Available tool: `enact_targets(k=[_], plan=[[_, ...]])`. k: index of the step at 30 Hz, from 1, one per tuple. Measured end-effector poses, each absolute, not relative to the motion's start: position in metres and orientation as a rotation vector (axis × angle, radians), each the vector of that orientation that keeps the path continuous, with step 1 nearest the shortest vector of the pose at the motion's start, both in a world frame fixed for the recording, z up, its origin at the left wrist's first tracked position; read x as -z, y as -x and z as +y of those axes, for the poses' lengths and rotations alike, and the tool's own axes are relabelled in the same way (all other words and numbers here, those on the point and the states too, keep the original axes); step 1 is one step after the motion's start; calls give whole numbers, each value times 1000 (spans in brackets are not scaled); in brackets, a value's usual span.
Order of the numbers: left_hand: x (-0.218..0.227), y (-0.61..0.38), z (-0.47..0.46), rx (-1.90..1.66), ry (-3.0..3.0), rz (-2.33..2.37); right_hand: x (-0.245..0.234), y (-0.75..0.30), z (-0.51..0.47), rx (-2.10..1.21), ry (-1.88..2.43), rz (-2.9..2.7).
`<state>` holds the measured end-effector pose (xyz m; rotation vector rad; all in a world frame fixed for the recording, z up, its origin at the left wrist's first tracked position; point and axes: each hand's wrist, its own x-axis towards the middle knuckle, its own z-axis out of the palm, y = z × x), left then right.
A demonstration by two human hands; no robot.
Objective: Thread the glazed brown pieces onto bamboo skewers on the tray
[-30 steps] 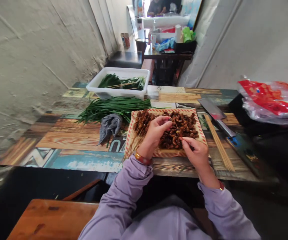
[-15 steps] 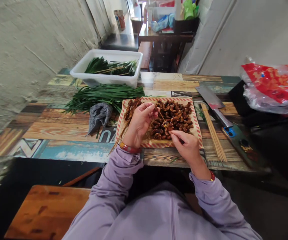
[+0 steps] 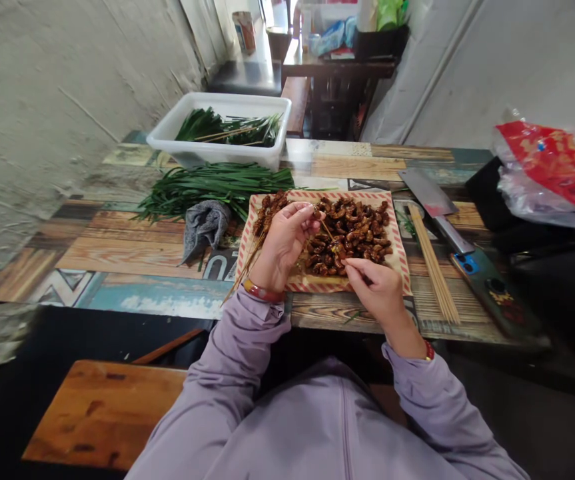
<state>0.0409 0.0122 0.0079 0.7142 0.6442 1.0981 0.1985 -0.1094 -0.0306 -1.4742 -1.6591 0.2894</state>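
My left hand point(image 3: 286, 241) is closed in a pinch, its fingertips at the upper end of a thin bamboo skewer point(image 3: 328, 229) with a small dark piece there. The skewer slants down to the right, towards my right hand point(image 3: 374, 287). That hand is also closed, thumb and finger pinched at the skewer's lower end. Beneath both hands, glossy dark-brown curled pieces point(image 3: 362, 230) lie heaped on a sheet of red-striped paper point(image 3: 400, 267). Skewers loaded with similar pieces point(image 3: 268, 212) lie along the paper's left side, partly hidden by my left hand.
Loose bamboo skewers point(image 3: 432, 267), a cleaver point(image 3: 432, 200) and a phone point(image 3: 492, 287) lie to the right. Long green leaves point(image 3: 212, 187) and a grey cloth point(image 3: 206, 227) lie to the left. Behind stands a white tub point(image 3: 177, 150) of greens. A plastic bag point(image 3: 547, 167) sits far right.
The whole view has shifted slightly, with the table appearing a little further right and higher. Both hands keep the same pinches over the paper.
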Motion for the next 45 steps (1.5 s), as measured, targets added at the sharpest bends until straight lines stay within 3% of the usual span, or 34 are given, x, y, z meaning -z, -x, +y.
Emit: enact_targets(k=[45], plan=[[-6,-41,11,-1080,-711,631,35,-199,-109,-197,1405,-1686]])
